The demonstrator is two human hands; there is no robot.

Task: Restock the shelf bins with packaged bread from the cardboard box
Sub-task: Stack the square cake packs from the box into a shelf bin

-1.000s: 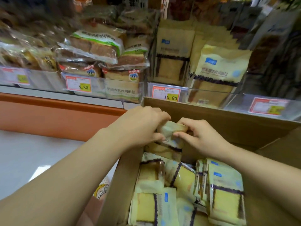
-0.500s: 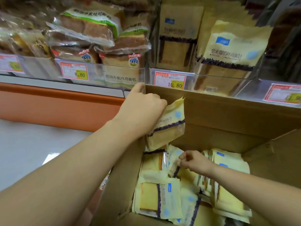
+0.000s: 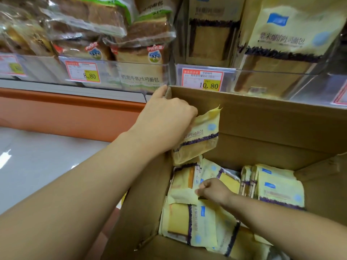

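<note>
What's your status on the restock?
Left hand grips bread pack, held above the pile in cardboard box. Right hand pinches another pack inside it. Nothing blocks the shelf bin.

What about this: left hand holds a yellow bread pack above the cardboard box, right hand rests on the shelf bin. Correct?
No. Head view: the right hand is down inside the cardboard box, pinching a boxed pack, not on the shelf bin. The left hand does hold the yellow bread pack above it.

Left hand [image 3: 165,124] and right hand [image 3: 214,190] bare. Left forearm [image 3: 75,194], lower left of frame, and right forearm [image 3: 281,218], lower right, uncovered up to the frame edges.
</note>
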